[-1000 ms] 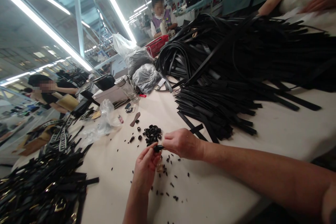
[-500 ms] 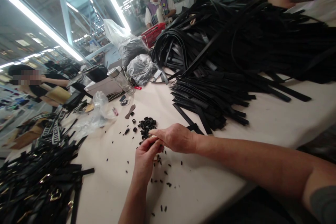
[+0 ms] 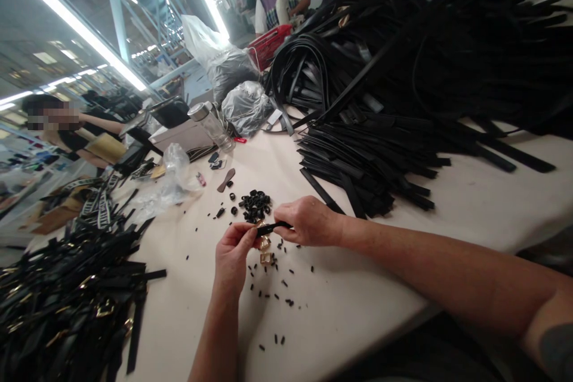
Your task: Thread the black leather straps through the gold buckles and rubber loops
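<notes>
Strap (image 3: 270, 228), short and black, spans the gap between the two hands just on the near side of the loop pile (image 3: 256, 206), which serves as the landmark; the left hand (image 3: 235, 245), near and left of the pile, pinches one end between thumb and fingertips, with no visible gap in the grip; the right hand (image 3: 308, 221), to the right of the pile, has its fingers curled closed around the other end; gold buckles (image 3: 266, 258) lie on the near side of the pile, partly hidden by the left hand and the strap; small black bits (image 3: 286, 283) are scattered nearer the wearer than the pile; a brown piece (image 3: 226, 180) lies beyond it and to the left, with a clear bottle (image 3: 212, 126) leaning farther beyond; a crumpled plastic bag (image 3: 176, 164) sits left of the pile and beyond it; a heap of black straps (image 3: 358, 167) spreads to the right of the pile and beyond; a tangle of buckled straps (image 3: 67, 310) lies well to its left, on the near side; far past the pile, a person (image 3: 273, 0) sits behind a red basket (image 3: 270, 46).
</notes>
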Demonstrator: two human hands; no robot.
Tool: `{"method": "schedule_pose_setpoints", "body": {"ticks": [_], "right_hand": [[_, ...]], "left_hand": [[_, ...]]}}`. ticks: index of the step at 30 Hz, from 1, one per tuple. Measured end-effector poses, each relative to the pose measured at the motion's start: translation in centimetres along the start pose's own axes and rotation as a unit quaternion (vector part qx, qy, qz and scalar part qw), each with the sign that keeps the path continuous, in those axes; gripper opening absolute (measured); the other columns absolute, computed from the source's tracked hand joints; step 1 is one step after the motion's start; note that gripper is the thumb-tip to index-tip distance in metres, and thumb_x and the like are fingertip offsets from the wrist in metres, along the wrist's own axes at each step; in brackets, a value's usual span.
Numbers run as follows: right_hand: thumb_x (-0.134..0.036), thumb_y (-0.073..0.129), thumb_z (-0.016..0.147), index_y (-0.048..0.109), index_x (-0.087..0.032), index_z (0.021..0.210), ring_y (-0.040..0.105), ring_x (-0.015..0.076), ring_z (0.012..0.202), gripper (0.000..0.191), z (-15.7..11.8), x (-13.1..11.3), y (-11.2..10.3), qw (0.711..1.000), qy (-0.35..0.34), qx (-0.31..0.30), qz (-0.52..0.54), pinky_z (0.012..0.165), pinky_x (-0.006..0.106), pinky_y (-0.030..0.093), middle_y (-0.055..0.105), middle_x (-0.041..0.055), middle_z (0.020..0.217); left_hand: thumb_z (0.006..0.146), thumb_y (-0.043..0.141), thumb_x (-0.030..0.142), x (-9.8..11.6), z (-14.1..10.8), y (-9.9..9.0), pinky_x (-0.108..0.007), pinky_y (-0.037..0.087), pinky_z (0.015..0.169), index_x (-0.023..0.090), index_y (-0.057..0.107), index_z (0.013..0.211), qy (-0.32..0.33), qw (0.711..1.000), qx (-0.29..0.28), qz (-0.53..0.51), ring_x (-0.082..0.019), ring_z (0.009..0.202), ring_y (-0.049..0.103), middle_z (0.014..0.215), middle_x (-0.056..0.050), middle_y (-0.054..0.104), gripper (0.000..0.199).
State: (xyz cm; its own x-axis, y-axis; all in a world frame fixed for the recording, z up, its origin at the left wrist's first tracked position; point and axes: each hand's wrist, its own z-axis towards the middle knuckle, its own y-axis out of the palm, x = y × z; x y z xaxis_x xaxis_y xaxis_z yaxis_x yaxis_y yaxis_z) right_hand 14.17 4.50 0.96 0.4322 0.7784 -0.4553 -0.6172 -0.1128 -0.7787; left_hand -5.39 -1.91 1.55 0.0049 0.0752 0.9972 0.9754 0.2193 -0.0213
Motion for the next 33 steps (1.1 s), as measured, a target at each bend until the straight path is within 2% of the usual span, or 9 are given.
{"method": "schedule_pose_setpoints", "body": {"ticks": [2,5,9,14,18,23,27,30,33], "right_hand": [[-0.024,0.056,0.086,0.059,-0.016,0.081,0.055,0.0149,0.067,0.010,0.1,0.3,-0.1,1.000,0.009,-0.005,0.014,0.060,0.027,0.031,0.065,0.0033,0.078],[-0.018,0.053,0.087,0.061,-0.016,0.089,0.055,0.0152,0.071,0.009,0.3,0.7,0.0,0.998,0.044,0.005,0.037,0.064,0.026,0.033,0.066,0.0042,0.083],[-0.015,0.055,0.084,0.064,-0.017,0.094,0.055,0.0142,0.070,0.014,0.6,1.0,-0.2,0.987,0.132,0.021,0.094,0.065,0.025,0.034,0.067,0.0022,0.082],[-0.028,0.063,0.085,0.066,-0.017,0.088,0.051,0.0110,0.061,0.012,0.8,0.8,-0.7,0.963,0.191,0.024,0.186,0.060,0.024,0.031,0.062,-0.0018,0.068],[-0.029,0.065,0.083,0.066,-0.018,0.083,0.047,0.0097,0.059,0.012,0.8,0.7,-0.5,0.957,0.205,0.020,0.204,0.058,0.023,0.030,0.060,-0.0032,0.065],[-0.028,0.065,0.083,0.066,-0.017,0.081,0.049,0.0095,0.061,0.011,0.6,0.9,0.2,0.959,0.184,0.017,0.215,0.060,0.023,0.031,0.063,-0.0025,0.069],[-0.027,0.065,0.083,0.067,-0.018,0.083,0.051,0.0100,0.063,0.010,0.5,1.0,0.5,0.958,0.182,0.006,0.222,0.061,0.023,0.031,0.065,-0.0018,0.072],[-0.026,0.065,0.082,0.067,-0.017,0.083,0.051,0.0098,0.062,0.009,0.5,0.9,0.5,0.958,0.182,-0.002,0.221,0.060,0.022,0.031,0.064,-0.0019,0.070],[-0.025,0.066,0.082,0.067,-0.017,0.081,0.050,0.0094,0.060,0.008,0.6,1.0,0.5,0.957,0.185,-0.002,0.221,0.060,0.022,0.031,0.063,-0.0025,0.068]], "left_hand": [[0.071,0.078,0.035,0.2,0.3,-1.0,-0.023,0.047,0.060,0.016,0.066,0.082,0.005,0.999,-0.008,0.036,-0.013,0.062,0.059,0.072,-0.002,0.067,0.025],[0.075,0.074,0.040,0.7,0.5,-2.9,-0.023,0.043,0.057,0.017,0.066,0.079,-0.011,0.985,-0.039,0.167,-0.014,0.063,0.057,0.067,-0.001,0.064,0.025],[0.077,0.071,0.043,1.2,0.2,-4.2,-0.025,0.041,0.058,0.020,0.068,0.078,-0.015,0.930,-0.041,0.366,-0.016,0.063,0.056,0.069,0.000,0.065,0.024],[0.076,0.070,0.036,1.4,-0.5,-1.8,-0.028,0.043,0.063,0.022,0.070,0.080,0.028,0.887,-0.089,0.452,-0.017,0.067,0.058,0.078,-0.001,0.065,0.014],[0.075,0.066,0.026,1.2,-0.6,-0.1,-0.029,0.041,0.066,0.022,0.068,0.075,0.049,0.849,-0.088,0.519,-0.017,0.067,0.058,0.080,0.000,0.062,0.005],[0.083,0.059,0.033,0.6,-0.6,0.2,-0.031,0.040,0.066,0.023,0.069,0.077,0.075,0.814,-0.068,0.573,-0.019,0.071,0.059,0.082,-0.002,0.062,0.015],[0.085,0.056,0.031,0.4,-0.8,0.5,-0.031,0.038,0.066,0.024,0.069,0.076,0.111,0.781,-0.058,0.612,-0.019,0.071,0.059,0.081,-0.002,0.061,0.017],[0.084,0.057,0.030,0.4,-0.8,0.7,-0.031,0.038,0.065,0.023,0.067,0.074,0.122,0.774,-0.047,0.620,-0.019,0.070,0.058,0.080,-0.002,0.061,0.016],[0.079,0.060,0.029,0.5,-0.7,0.5,-0.031,0.038,0.065,0.023,0.065,0.071,0.105,0.795,-0.047,0.596,-0.019,0.068,0.058,0.078,-0.002,0.062,0.012]]}}
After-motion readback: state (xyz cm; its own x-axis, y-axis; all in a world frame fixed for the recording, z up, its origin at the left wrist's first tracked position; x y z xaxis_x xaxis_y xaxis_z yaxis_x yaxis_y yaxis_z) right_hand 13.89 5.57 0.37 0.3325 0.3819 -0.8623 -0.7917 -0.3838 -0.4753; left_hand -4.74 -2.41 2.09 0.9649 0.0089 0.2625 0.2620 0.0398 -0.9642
